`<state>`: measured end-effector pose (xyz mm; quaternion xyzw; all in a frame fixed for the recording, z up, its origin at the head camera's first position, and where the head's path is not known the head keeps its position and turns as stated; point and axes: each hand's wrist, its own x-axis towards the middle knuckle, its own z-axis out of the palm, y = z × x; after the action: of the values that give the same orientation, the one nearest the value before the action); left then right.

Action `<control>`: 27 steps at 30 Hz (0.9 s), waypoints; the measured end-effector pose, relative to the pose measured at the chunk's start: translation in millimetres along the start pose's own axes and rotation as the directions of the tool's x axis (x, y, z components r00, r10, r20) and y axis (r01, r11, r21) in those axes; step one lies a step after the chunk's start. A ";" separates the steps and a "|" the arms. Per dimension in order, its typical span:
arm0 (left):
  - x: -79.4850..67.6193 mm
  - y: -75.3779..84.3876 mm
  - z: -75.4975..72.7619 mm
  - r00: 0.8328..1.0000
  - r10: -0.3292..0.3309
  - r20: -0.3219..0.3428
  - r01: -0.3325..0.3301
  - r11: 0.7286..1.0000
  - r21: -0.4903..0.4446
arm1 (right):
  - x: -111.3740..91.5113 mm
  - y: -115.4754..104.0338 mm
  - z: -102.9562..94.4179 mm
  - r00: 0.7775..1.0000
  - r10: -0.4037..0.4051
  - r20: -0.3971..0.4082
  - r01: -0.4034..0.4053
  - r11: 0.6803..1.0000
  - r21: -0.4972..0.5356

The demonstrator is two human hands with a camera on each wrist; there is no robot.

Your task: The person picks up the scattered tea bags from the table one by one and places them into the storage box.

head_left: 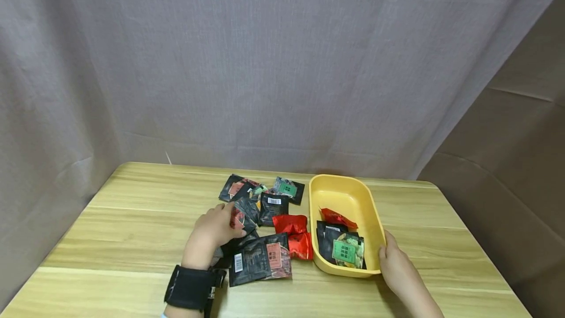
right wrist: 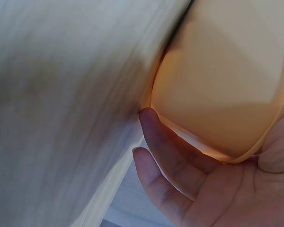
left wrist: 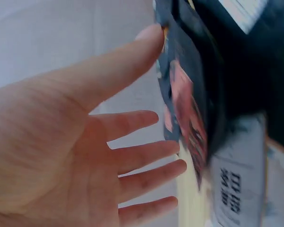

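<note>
My left hand [head_left: 214, 228] is over the left side of a pile of small black packets, its thumb and fingers spread. In the left wrist view its fingers are fairly straight, with the thumb tip right at a black packet [left wrist: 185, 97] with a pinkish-red label. My right hand [head_left: 396, 265] grips the near right side of a yellow plastic bin [head_left: 346, 188], its thumb at the rim and fingers under the outer wall [right wrist: 217, 75]. Inside the bin lie a red packet [head_left: 337, 218] and a few black ones, the top one green-labelled [head_left: 346, 251].
Two shiny red packets [head_left: 290, 224] lie between the pile and the bin. Nearer the front are a black packet with a barcode [head_left: 249, 262] and a pink-labelled one [head_left: 279, 260]. Behind the wooden table [head_left: 132, 220] hangs a grey curtain [head_left: 247, 63].
</note>
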<state>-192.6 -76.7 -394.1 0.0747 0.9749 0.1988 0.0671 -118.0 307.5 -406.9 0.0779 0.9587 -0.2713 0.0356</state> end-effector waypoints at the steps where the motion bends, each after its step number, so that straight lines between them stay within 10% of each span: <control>1: 0.0 -3.1 -0.1 1.000 -0.008 0.013 0.008 1.000 -0.006 | -0.1 0.2 0.3 1.000 -0.001 -0.001 0.001 1.000 0.002; 17: 2.1 3.3 6.4 0.998 -0.012 0.067 0.012 1.000 0.001 | -0.1 1.4 1.5 1.000 -0.012 -0.011 0.013 1.000 0.008; 27: 6.6 13.4 3.0 0.984 0.124 -0.130 -0.125 0.992 -0.002 | -1.5 0.1 0.8 1.000 -0.022 -0.012 0.022 1.000 0.006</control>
<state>-197.0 -62.3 -392.2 0.1220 0.9695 0.2122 -0.0082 -116.5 307.0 -407.6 0.0693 0.9588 -0.2742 0.0266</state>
